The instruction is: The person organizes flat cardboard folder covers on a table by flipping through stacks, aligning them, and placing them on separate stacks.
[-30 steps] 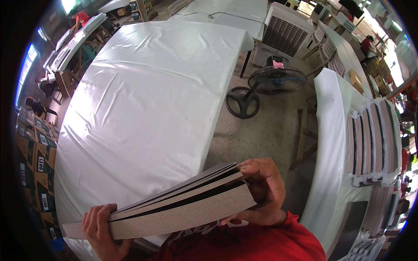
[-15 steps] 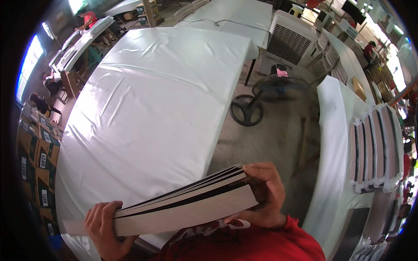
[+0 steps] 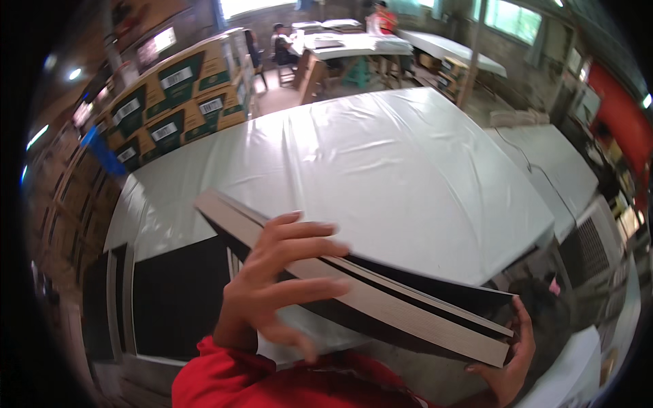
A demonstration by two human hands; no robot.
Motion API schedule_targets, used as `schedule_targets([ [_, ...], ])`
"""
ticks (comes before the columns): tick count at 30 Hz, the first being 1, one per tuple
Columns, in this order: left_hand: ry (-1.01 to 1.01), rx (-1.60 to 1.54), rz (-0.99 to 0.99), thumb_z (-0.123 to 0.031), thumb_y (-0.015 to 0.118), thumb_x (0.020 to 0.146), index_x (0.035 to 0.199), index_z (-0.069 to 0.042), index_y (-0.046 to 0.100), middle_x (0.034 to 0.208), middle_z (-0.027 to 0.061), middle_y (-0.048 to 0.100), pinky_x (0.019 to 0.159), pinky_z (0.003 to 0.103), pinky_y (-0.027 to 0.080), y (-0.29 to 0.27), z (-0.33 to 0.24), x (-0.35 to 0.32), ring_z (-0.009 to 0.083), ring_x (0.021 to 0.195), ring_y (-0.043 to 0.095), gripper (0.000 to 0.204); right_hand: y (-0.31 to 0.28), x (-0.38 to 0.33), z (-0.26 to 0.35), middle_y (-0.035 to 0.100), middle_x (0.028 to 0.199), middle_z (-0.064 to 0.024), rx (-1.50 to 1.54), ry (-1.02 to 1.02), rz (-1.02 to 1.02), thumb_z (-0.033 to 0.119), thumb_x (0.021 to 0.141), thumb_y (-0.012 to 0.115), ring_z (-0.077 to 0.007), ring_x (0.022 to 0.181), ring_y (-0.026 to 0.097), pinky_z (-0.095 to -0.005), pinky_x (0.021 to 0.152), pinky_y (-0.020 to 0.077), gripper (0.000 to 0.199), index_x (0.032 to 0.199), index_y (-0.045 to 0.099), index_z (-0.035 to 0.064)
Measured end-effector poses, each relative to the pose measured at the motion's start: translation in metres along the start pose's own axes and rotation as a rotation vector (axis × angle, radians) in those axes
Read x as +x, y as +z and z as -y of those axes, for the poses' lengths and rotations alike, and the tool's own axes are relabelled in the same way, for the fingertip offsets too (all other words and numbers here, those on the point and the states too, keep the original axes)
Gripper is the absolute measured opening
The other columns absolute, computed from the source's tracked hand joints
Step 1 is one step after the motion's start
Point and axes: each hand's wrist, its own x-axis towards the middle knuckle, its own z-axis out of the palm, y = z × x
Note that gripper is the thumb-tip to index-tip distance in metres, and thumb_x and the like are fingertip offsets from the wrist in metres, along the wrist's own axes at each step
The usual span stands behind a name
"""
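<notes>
A thick stack of flat boards [image 3: 439, 328], pale at the edges and black on the faces, is held slantwise in front of me over the table's near edge. Its layers part at the right end, where a black sheet stands slightly away from the rest. My right hand [image 3: 511, 372] grips that end, fingers above and thumb below. Across the stack's left half is my left hand [image 3: 272, 289], its fingers spread and somewhat blurred; whether it touches the boards I cannot tell.
A table [image 3: 381, 177] with a wrinkled white cover spreads ahead. Black panels [image 3: 180, 299] stand at the near left. Stacked cartons [image 3: 166, 126] rise beyond the left edge, beside a blue object [image 3: 102, 151]. An air cooler [image 3: 590, 246] is at right. Two people work farther back.
My view has swung left, bringing the cartons and black panels into sight. My left hand has let go of the stack's left end and spread its fingers; my right hand keeps its grip.
</notes>
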Motion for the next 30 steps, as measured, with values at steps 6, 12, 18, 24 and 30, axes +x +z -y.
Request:
schedule_targets([
  [6,-0.514,0.333,-0.850,-0.069,0.054,0.066,0.130,-0.008,0.033,0.128,0.0168,0.040,0.097,0.046,0.028,-0.046,0.025,-0.144,0.0283,0.122,0.037,0.091,-0.005,0.024,0.021,0.050,0.081,-0.0081,-0.387,-0.177,0.316,0.055,0.034,0.082,-0.0191,0.073,0.054,-0.0299,0.067,0.0436,0.092,0.099,0.057,-0.0042],
  [12,-0.888,-0.323,-0.730,-0.057,0.059,0.070,0.140,-0.007,0.017,0.140,0.0108,0.028,0.104,0.043,0.019,-0.019,0.112,-0.261,0.0271,0.132,0.023,0.095,-0.004,0.024,0.015,0.052,0.085,-0.0050,-0.536,-0.364,0.397,0.043,0.039,0.086,-0.0174,0.084,0.053,-0.0303,0.073,0.0436,0.079,0.096,0.054,0.0000],
  [18,-0.698,-0.983,-0.584,-0.042,0.054,0.084,0.138,-0.003,0.020,0.136,0.0135,0.032,0.102,0.039,0.026,0.030,0.235,-0.247,0.0257,0.127,0.030,0.075,-0.001,-0.011,-0.076,0.051,0.106,-0.0057,0.421,-0.165,0.303,0.051,0.047,0.082,-0.0164,0.100,0.049,-0.0320,0.081,0.0394,0.081,0.104,0.052,0.0007],
  [24,-0.873,-0.994,-0.385,-0.043,0.053,0.085,0.138,-0.002,0.022,0.136,0.0133,0.033,0.102,0.039,0.026,0.111,0.216,-0.153,0.0259,0.126,0.031,0.073,0.071,-0.066,-0.175,0.036,0.132,-0.0211,-0.040,0.207,0.004,0.042,0.065,0.073,-0.0308,0.124,0.033,-0.0379,0.105,0.0230,0.097,0.136,0.024,0.0000],
  [30,-0.873,-1.019,-0.053,-0.043,0.052,0.085,0.137,-0.001,0.024,0.136,0.0132,0.034,0.102,0.039,0.027,0.162,0.103,-0.106,0.0262,0.125,0.032,0.072,0.076,-0.111,-0.165,0.037,0.129,-0.0193,0.205,0.145,-0.332,0.044,0.061,0.078,-0.0300,0.124,0.031,-0.0380,0.104,0.0229,0.092,0.133,0.036,0.0045],
])
